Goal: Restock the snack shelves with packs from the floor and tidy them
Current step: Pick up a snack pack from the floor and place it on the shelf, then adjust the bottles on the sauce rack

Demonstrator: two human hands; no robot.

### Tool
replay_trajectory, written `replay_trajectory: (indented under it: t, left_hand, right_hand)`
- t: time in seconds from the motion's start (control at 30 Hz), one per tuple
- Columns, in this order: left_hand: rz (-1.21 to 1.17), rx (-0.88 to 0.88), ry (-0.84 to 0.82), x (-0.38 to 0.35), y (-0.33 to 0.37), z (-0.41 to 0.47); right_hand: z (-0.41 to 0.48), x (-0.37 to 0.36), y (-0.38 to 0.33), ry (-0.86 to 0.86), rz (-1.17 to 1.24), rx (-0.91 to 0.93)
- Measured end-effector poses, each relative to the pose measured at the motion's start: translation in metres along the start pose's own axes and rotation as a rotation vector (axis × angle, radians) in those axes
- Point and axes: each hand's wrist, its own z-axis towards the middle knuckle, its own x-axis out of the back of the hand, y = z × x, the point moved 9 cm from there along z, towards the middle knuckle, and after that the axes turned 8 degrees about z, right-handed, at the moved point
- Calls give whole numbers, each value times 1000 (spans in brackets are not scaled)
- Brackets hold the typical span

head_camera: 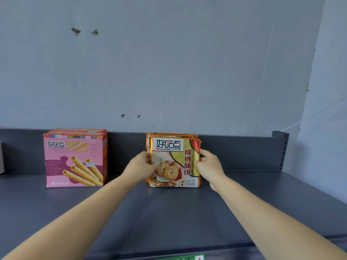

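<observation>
A stack of orange walnut cookie packs [175,160] stands upright on the dark grey top shelf [169,212], near its back panel. My left hand [139,167] grips the left edge of the front pack, thumb across its face. My right hand [208,164] holds the right edge of the same pack. At least two more packs stand close behind it. Both forearms reach in from the bottom of the view.
A pink egg-roll box [75,160] stands on the shelf to the left, with another behind it. A grey shelf upright [280,147] marks the right end. A pale wall rises behind. A green price label [184,258] shows on the front edge.
</observation>
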Motion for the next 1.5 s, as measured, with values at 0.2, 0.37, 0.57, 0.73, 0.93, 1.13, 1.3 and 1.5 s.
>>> replay_trajectory:
  t: [0.2,0.37,0.57,0.73,0.93,1.13,1.3,1.5]
  left_hand:
    - [209,-30,45,2,8,-11]
    - [328,-54,80,3,15,-28]
    - [475,-135,116,-3,30,-47]
    - [473,-311,17,-21,61,-70]
    - [451,-610,-106,-50,102,-130]
    - [415,-839,-188,-76,128,-202]
    - [421,-1016,-229,-97,149,-280]
    - [398,-1153,-383,-126,166,-391]
  right_hand:
    - [-8,4,1,-19,-74,-7]
    - [-22,17,1,-24,-226,6]
    - [-57,39,1,-36,-396,-11]
    - [-100,61,-10,-8,-528,-3]
    - [-171,100,-13,205,-601,-54]
    - [-265,138,-13,347,-767,-180]
    - [-358,174,-15,421,-875,-360]
    - [-481,200,-13,482,-952,-512]
